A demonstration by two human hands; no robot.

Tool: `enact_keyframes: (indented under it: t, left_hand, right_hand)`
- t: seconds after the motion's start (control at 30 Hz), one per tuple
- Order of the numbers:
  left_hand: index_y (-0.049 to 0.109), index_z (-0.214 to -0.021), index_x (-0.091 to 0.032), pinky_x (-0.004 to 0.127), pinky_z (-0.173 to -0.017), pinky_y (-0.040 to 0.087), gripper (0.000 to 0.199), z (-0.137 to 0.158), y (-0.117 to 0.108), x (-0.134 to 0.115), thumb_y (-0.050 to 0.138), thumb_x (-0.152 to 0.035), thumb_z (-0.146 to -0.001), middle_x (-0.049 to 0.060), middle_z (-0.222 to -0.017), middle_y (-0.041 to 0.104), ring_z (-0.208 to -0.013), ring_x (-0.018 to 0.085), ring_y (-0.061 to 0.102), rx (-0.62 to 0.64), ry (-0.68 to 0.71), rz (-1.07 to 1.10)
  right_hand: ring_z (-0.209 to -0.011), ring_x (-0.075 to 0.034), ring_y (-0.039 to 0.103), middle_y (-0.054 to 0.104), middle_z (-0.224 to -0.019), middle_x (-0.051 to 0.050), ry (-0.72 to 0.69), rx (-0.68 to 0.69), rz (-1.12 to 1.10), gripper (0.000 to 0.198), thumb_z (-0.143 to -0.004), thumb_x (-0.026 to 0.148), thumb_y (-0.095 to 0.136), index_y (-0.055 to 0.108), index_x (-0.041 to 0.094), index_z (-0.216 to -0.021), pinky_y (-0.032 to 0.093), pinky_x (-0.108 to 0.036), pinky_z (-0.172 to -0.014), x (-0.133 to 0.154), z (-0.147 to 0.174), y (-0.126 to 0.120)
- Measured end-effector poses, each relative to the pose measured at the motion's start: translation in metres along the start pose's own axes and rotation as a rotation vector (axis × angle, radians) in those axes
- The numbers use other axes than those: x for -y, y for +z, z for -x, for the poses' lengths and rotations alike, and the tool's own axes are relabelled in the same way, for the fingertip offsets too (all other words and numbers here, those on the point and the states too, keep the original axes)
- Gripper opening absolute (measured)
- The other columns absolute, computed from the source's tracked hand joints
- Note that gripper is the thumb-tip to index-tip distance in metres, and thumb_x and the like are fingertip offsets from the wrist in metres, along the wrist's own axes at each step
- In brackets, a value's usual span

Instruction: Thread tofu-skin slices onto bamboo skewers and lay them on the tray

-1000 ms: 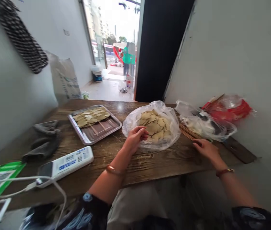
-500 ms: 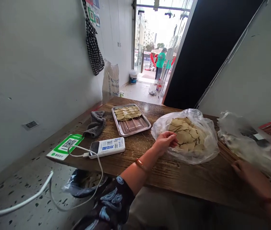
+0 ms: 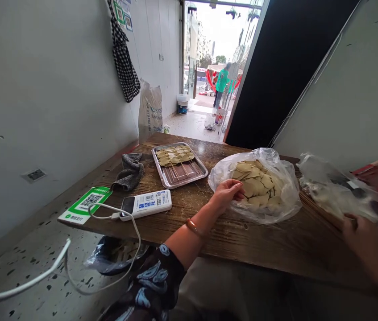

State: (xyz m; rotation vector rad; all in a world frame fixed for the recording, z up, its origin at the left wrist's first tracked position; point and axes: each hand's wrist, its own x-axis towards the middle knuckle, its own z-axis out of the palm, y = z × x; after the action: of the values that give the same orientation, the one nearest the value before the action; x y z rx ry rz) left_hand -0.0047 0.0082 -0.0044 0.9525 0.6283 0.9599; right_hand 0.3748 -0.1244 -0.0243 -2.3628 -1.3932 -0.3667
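My left hand (image 3: 226, 195) is at the near left rim of a clear plastic bag (image 3: 291, 203) full of thin, pale yellow potato-like slices (image 3: 255, 183). Its thumb and fingers are pinched together; what they hold, if anything, is hidden. On the right, my right hand (image 3: 369, 245) is slightly blurred, its thumb and fingers curled together beside a bundle of thin wooden skewers (image 3: 321, 211). I cannot make out what is in its grip. Behind the left hand, a metal tray (image 3: 189, 179) holds several skewers threaded with slices (image 3: 174, 155).
A grey cloth (image 3: 128, 171), a power bank (image 3: 151, 203) with a white cable and a green QR card (image 3: 86, 205) lie on the wooden table (image 3: 189, 225). Plastic packaging (image 3: 339, 191) is at right. Below the table's left edge stands a lined bin (image 3: 115, 254). A person (image 3: 221, 82) stands outside.
My right hand has moved up and to the right along the skewers, its fingers more curled. My left hand stays pinched at the bag. The view has shifted slightly.
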Motion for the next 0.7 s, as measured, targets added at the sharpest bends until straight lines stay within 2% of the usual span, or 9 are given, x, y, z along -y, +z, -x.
enact_keyframes:
  t: [0.07, 0.13, 0.27, 0.33, 0.43, 0.57, 0.7]
  left_hand:
    - [0.060, -0.087, -0.012, 0.019, -0.053, 0.046, 0.032, 0.000, 0.000, -0.002, 0.072, -0.039, -0.073, 0.003, -0.071, 0.066, -0.054, 0.008, 0.059, -0.013, 0.022, -0.004]
    - [0.060, -0.087, -0.012, 0.019, -0.054, 0.046, 0.030, -0.001, -0.001, -0.005, 0.071, -0.037, -0.074, 0.003, -0.072, 0.066, -0.055, 0.008, 0.059, -0.031, 0.069, -0.008]
    - [0.062, -0.087, -0.013, 0.020, -0.057, 0.047, 0.024, -0.006, -0.005, -0.009, 0.069, -0.032, -0.074, 0.002, -0.071, 0.064, -0.057, 0.008, 0.057, -0.123, 0.196, -0.082]
    - [0.063, -0.086, -0.013, 0.021, -0.059, 0.047, 0.020, -0.009, -0.007, -0.009, 0.066, -0.029, -0.075, 0.001, -0.071, 0.064, -0.058, 0.008, 0.057, -0.152, 0.233, -0.154]
    - [0.064, -0.084, -0.014, 0.022, -0.060, 0.045, 0.014, -0.014, -0.009, -0.006, 0.062, -0.026, -0.076, 0.000, -0.068, 0.062, -0.059, 0.009, 0.055, -0.153, 0.278, -0.372]
    - [0.067, -0.084, -0.017, 0.025, -0.069, 0.046, 0.011, -0.018, -0.011, 0.000, 0.060, -0.018, -0.077, 0.002, -0.074, 0.066, -0.069, 0.013, 0.058, -0.140, 0.393, -0.850]
    - [0.067, -0.101, -0.018, 0.028, -0.079, 0.046, 0.025, -0.021, -0.010, 0.005, 0.054, -0.014, -0.080, 0.005, -0.089, 0.069, -0.080, 0.017, 0.061, -0.104, 0.413, -1.142]
  right_hand:
    - [-0.084, -0.034, 0.064, 0.069, -0.095, -0.024, 0.095, -0.108, -0.113, 0.036, -0.082, 0.035, 0.042, 0.064, 0.023, -0.109, 0.042, -0.044, -0.068, 0.017, 0.009, -0.015]
    - [-0.079, -0.030, 0.064, 0.069, -0.089, -0.019, 0.176, -0.138, -0.354, 0.034, -0.081, 0.036, 0.047, 0.066, 0.021, -0.105, 0.045, -0.041, -0.069, 0.042, 0.023, -0.025]
    - [-0.055, -0.018, 0.052, 0.060, -0.070, -0.006, 0.187, -0.020, -0.820, 0.038, -0.081, 0.045, 0.052, 0.063, 0.017, -0.105, 0.042, -0.030, -0.051, 0.107, 0.060, -0.024]
    - [-0.051, -0.015, 0.048, 0.056, -0.064, -0.001, 0.169, 0.057, -0.931, 0.036, -0.081, 0.046, 0.054, 0.063, 0.017, -0.101, 0.039, -0.026, -0.048, 0.138, 0.079, -0.017]
    - [-0.052, -0.014, 0.049, 0.059, -0.066, -0.001, 0.113, 0.130, -1.013, 0.035, -0.081, 0.048, 0.053, 0.064, 0.018, -0.097, 0.039, -0.025, -0.048, 0.172, 0.100, -0.006]
    - [-0.050, -0.013, 0.046, 0.057, -0.063, 0.000, 0.122, 0.195, -1.093, 0.032, -0.082, 0.049, 0.054, 0.063, 0.018, -0.088, 0.037, -0.024, -0.046, 0.190, 0.112, 0.006]
    - [-0.048, -0.012, 0.043, 0.050, -0.058, 0.003, 0.188, 0.213, -1.216, 0.030, -0.082, 0.047, 0.057, 0.062, 0.018, -0.086, 0.035, -0.023, -0.044, 0.191, 0.114, 0.013]
